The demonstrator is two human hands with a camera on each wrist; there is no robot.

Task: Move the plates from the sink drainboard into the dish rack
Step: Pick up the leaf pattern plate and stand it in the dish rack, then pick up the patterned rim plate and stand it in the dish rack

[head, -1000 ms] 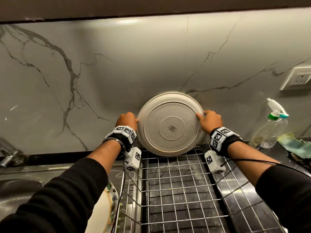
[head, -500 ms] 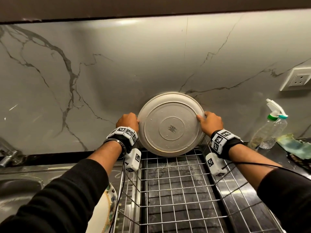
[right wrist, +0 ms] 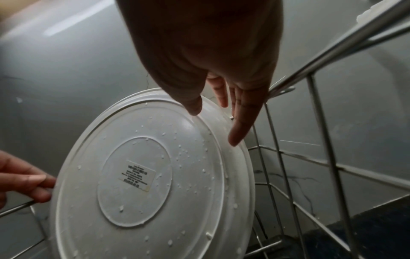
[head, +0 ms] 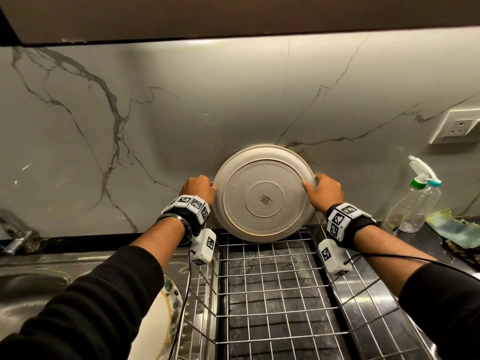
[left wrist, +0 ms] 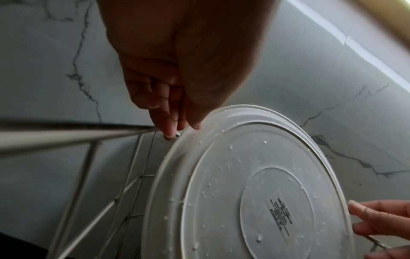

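A white plate [head: 262,193] stands on edge at the far end of the wire dish rack [head: 272,317], its wet underside with a label facing me and its face towards the marble wall. My left hand [head: 198,187] pinches the plate's left rim, thumb on the back [left wrist: 195,125]. My right hand [head: 322,188] pinches the right rim, thumb on the back and fingers [right wrist: 238,133] behind the edge. The plate [left wrist: 255,192] [right wrist: 155,175] fills both wrist views. A second, patterned plate [head: 161,320] lies on the steel drainboard under my left forearm, mostly hidden.
The steel sink [head: 31,287] and a faucet [head: 15,240] lie to the left. Two plastic bottles [head: 413,203] and a crumpled cloth [head: 454,227] sit on the dark counter at the right, below a wall socket [head: 457,126]. The rack's near part holds nothing.
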